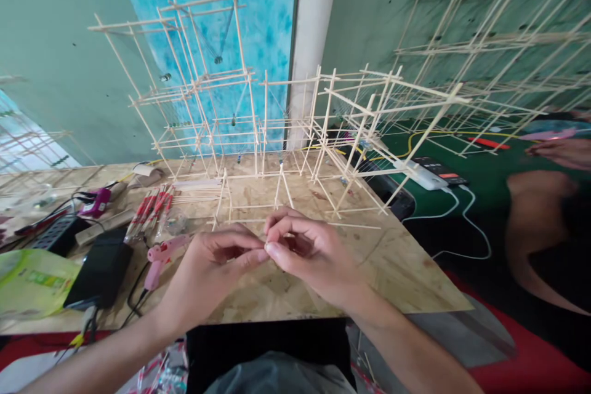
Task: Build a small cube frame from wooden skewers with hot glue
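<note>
The left hand (210, 274) and the right hand (314, 258) are held up over a wood chip board (392, 277), and their fingertips (268, 250) meet in the middle. The fingers curl in and pinch together. It looks like they hold a thin wooden stick, but the fingers hide it, so I cannot tell for sure. Just past the hands, on the board, stands a small frame of thin wooden sticks (281, 188), with a taller stick tower (323, 117) right behind it at the far side. Left of the hands lie a pink glue gun (159, 265), a pile of red and white sticks (150, 212) and a black power box (99, 271). A green plastic bag (32, 283) sits at the near left corner. On the far right is a white power bank (422, 175). Another person's hand (556, 152) is past the board, on the right.
</note>
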`<state>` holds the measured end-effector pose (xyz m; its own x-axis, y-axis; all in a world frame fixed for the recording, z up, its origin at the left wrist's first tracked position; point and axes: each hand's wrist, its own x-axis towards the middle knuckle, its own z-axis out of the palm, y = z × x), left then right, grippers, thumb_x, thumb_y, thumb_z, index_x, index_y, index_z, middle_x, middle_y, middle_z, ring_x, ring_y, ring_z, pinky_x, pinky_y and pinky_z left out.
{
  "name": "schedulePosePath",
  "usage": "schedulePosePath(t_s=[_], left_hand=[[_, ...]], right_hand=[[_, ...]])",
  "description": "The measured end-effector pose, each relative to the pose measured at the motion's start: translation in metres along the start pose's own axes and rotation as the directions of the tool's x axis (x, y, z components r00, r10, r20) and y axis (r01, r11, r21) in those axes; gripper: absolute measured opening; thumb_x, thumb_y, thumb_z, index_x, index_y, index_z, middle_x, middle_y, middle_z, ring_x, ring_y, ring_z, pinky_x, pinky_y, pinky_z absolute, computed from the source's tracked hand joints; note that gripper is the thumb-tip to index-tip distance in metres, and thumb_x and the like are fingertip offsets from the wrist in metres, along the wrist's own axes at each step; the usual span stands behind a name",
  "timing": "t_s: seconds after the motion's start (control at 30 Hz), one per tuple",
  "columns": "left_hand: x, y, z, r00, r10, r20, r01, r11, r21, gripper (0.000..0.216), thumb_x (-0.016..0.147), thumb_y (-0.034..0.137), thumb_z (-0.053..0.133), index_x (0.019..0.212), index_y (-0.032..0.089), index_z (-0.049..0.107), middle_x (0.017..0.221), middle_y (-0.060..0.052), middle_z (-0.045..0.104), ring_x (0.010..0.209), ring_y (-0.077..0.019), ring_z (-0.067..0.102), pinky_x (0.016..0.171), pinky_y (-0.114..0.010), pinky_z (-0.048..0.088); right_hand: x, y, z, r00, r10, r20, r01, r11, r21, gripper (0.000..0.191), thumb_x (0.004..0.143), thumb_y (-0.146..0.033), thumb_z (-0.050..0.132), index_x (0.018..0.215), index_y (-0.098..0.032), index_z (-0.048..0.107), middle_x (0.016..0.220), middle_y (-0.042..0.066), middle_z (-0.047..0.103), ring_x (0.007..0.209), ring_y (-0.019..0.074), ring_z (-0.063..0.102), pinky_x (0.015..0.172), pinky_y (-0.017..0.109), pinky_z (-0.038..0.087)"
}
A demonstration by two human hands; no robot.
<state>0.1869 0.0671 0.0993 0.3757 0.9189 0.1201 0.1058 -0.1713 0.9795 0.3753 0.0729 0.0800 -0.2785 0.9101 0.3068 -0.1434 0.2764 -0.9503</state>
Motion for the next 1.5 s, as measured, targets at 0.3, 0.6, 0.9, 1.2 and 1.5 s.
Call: schedulePosePath(t_s=[0.3,0.6,0.9,1.2,1.5], left_hand=[[0.005,-0.012,0.006,0.990,-0.132,0.046,0.139,0.972,-0.189,0.013,0.080,0.034,0.084,0.078,0.022,0.079,0.071,0.002,0.066,0.065,-0.0105,0.051,0.066,-0.024,0.043],[-0.003,-0.027,0.013,0.931,-0.338,0.139,0.365,0.881,-0.301,0.026,0.074,0.041,0.088,0.075,0.018,0.075,0.069,0.003,0.057,0.060,-0.0078,0.040,0.059,-0.024,0.030],[-0.011,-0.035,0.015,0.908,-0.378,0.179,0.416,0.856,-0.308,0.032,0.071,0.045,0.090,0.075,0.018,0.075,0.067,0.003,0.056,0.060,-0.0082,0.040,0.058,-0.024,0.031],[-0.012,-0.036,0.014,0.906,-0.371,0.205,0.420,0.852,-0.311,0.034,0.073,0.047,0.089,0.074,0.017,0.074,0.066,0.004,0.054,0.059,-0.0082,0.039,0.058,-0.025,0.030],[-0.014,-0.028,0.002,0.906,-0.359,0.224,0.347,0.934,0.088,0.031,0.081,0.046,0.078,0.077,0.016,0.073,0.070,0.001,0.059,0.064,-0.0110,0.044,0.060,-0.025,0.031]], right_hand=[[0.005,0.000,0.002,0.999,0.015,-0.052,-0.015,1.000,-0.004,0.017,0.085,-0.036,0.074,0.080,-0.021,0.067,0.101,0.004,0.062,0.075,0.0129,0.057,0.058,0.025,0.044],[0.013,0.001,-0.008,0.983,-0.017,-0.181,0.009,0.999,-0.044,0.017,0.088,-0.037,0.070,0.082,-0.021,0.068,0.102,0.004,0.063,0.076,0.0128,0.056,0.057,0.026,0.042],[0.021,0.007,-0.029,0.945,-0.073,-0.318,0.074,0.997,-0.009,0.020,0.089,-0.041,0.072,0.081,-0.022,0.068,0.104,0.004,0.063,0.065,0.0095,0.047,0.049,0.026,0.034],[0.020,0.009,-0.037,0.919,-0.081,-0.387,0.103,0.994,0.035,0.019,0.089,-0.039,0.075,0.082,-0.023,0.069,0.101,0.001,0.062,0.056,0.0063,0.038,0.047,0.026,0.029],[-0.017,0.027,-0.048,0.861,-0.064,-0.505,0.127,0.988,0.091,0.013,0.092,-0.035,0.072,0.085,-0.025,0.070,0.085,0.001,0.060,0.068,0.0133,0.052,0.053,0.026,0.035]])
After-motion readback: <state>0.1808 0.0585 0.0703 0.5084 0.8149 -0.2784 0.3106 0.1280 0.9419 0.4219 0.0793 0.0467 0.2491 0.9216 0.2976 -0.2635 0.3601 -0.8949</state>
